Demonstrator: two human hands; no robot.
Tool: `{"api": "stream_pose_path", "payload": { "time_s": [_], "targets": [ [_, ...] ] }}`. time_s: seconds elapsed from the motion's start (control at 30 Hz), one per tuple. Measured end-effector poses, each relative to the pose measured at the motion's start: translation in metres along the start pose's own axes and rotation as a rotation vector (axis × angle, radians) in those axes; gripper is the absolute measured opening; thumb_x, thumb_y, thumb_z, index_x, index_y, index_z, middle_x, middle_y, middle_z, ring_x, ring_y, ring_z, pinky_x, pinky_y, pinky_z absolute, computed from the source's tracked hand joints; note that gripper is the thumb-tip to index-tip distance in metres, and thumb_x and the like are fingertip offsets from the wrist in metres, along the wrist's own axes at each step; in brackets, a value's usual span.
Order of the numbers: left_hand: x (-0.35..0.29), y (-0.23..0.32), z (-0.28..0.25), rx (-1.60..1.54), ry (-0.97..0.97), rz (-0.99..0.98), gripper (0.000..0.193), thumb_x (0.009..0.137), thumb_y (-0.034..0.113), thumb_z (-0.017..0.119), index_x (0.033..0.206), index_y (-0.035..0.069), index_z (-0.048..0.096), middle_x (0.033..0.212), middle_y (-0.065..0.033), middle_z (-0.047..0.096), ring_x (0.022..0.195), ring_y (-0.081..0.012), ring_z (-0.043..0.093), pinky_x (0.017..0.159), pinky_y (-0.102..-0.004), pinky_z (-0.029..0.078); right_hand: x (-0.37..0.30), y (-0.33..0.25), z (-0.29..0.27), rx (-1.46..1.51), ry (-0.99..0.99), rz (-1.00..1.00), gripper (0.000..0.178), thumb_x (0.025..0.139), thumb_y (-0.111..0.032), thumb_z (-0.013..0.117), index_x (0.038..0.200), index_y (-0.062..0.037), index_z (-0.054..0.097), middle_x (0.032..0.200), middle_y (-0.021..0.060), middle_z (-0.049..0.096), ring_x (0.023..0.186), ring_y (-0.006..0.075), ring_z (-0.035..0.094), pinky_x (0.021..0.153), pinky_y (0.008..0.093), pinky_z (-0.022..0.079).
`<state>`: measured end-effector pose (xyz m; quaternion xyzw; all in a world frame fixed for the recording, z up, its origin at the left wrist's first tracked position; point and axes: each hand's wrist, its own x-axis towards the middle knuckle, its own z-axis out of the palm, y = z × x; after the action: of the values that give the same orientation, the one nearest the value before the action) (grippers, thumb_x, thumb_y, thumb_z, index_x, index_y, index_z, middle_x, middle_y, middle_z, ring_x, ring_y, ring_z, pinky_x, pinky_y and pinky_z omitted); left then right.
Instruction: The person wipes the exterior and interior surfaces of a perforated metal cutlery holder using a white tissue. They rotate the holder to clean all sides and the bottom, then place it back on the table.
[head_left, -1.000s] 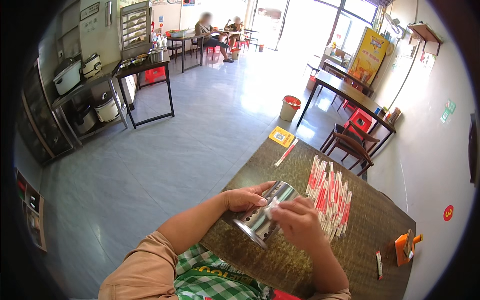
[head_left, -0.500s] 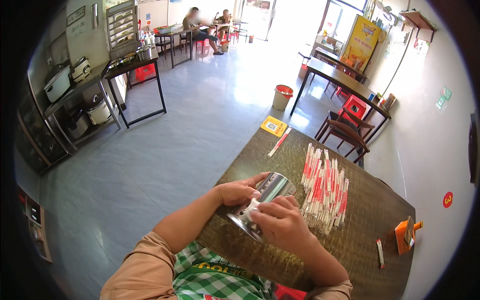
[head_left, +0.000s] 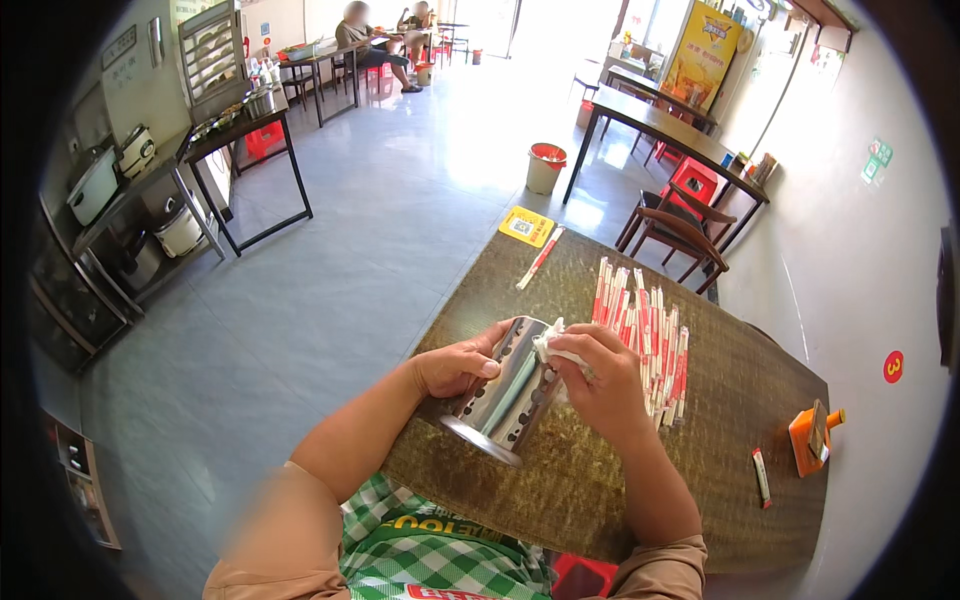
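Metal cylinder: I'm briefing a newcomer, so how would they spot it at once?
At the dark table, find the person's left hand. It grips the shiny metal cylinder; unlike the red-and-white chopstick packets nearby, it has rows of holes.

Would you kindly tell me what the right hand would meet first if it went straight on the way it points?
Past the white tissue it holds, the right hand would likely meet the metal cylinder, though depth is unclear.

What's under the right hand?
A crumpled white tissue, at the far end of the perforated metal cylinder; whatever lies directly behind the right hand is covered and can't be seen.
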<state>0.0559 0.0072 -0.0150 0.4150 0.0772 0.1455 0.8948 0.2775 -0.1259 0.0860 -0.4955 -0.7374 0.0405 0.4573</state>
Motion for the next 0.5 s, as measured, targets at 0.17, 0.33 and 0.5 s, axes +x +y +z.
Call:
{"api": "stream_pose_path", "payload": {
  "time_s": [0.17,0.33,0.5],
  "targets": [
    [-0.004,-0.002,-0.006,0.148,0.124,-0.052,0.136,0.080,0.056,0.095,0.175,0.012,0.008,0.154,-0.0147,0.049,0.139,-0.0229,0.054,0.114,-0.0421,0.050,-0.005,-0.002,0.022,0.050,-0.024,-0.110,0.023,0.090,0.003,0.082,0.111,-0.0045,0.079,0.108,0.0122,0.077,0.097,0.0270,0.078,0.081,0.0361,0.065],
    [-0.003,0.005,0.000,0.067,0.107,-0.095,0.101,0.080,0.052,0.093,0.155,0.000,0.049,0.133,-0.0158,0.071,0.116,-0.0244,0.074,0.098,-0.0415,0.064,-0.005,0.028,0.018,0.015,0.176,-0.026,0.021,0.093,-0.004,0.084,0.113,-0.0052,0.077,0.107,0.0125,0.077,0.096,0.0235,0.078,0.078,0.0349,0.065],
    [-0.008,0.002,-0.012,-0.057,0.104,-0.081,0.081,0.089,0.042,0.084,0.152,0.001,0.053,0.131,-0.0184,0.073,0.110,-0.0277,0.077,0.097,-0.0443,0.065,-0.005,0.027,0.021,0.122,0.085,0.009,0.023,0.089,-0.001,0.087,0.109,-0.0033,0.077,0.108,0.0110,0.076,0.099,0.0240,0.076,0.084,0.0353,0.061]
  ]
}}
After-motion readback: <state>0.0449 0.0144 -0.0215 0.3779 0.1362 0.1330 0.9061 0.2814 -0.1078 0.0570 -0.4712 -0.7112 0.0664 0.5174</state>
